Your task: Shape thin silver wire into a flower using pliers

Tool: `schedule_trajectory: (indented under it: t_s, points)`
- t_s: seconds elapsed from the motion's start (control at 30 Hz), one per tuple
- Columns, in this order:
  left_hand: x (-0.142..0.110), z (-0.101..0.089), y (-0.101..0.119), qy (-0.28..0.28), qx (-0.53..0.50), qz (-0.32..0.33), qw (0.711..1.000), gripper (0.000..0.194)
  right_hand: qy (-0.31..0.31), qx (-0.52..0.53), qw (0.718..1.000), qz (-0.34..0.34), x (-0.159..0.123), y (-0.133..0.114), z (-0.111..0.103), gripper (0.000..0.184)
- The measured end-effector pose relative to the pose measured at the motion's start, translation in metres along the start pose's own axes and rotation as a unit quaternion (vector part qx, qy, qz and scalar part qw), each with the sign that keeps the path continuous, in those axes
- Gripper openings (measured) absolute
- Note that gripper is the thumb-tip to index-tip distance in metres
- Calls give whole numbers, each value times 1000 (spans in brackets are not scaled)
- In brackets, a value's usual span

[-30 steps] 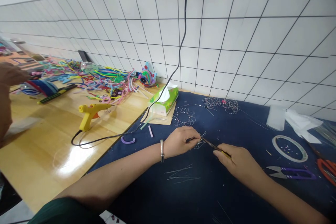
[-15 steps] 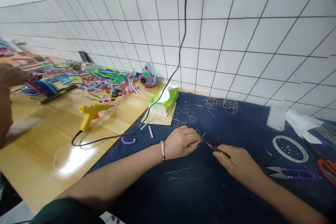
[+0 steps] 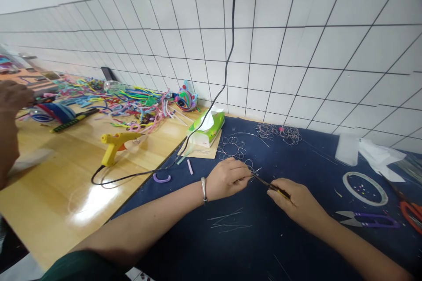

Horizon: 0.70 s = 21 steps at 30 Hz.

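Note:
Pinched in my left hand point(image 3: 229, 178) is a small looped wire flower point(image 3: 249, 164); the fingers cover part of it. My right hand point(image 3: 293, 197) is closed around pliers point(image 3: 280, 192) with yellow-and-black handles. Their thin jaws reach the wire at my left fingertips; whether they grip it I cannot tell. Just beyond my left hand lies a finished-looking ring of wire petals point(image 3: 231, 148). Several straight wire pieces point(image 3: 227, 219) are scattered on the dark blue cloth point(image 3: 257, 246) in front of my hands.
Purple thread snips point(image 3: 367, 218), orange-handled scissors point(image 3: 412, 215) and a pale ring dish point(image 3: 345, 180) with beads lie at right. Tangled wire shapes point(image 3: 290, 134) rest by the wall. A tissue pack point(image 3: 212, 127), a yellow glue gun point(image 3: 114, 145) and another person's hand point(image 3: 13, 96) are leftward.
The pliers have shifted slightly at the wire flower, and a bit more of its loops shows above my left fingers. My left hand stays almost in place.

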<state>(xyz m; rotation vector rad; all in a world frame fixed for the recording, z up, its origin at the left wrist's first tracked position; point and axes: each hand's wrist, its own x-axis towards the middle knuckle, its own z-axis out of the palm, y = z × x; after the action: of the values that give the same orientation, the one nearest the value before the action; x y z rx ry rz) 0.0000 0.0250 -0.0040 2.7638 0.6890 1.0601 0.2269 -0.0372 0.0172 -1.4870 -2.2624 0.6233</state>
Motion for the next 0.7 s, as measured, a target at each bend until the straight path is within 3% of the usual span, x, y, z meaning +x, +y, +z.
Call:
schedule_trajectory:
  t_s: [0.33, 0.7]
  points:
    - [3, -3, 3, 3, -32, -8, 999, 13, 105, -147, 974, -134, 2, 17, 1, 19]
    - [6, -4, 3, -17, -105, -35, 994, 13, 109, -183, 963, -168, 3, 19, -5, 17]
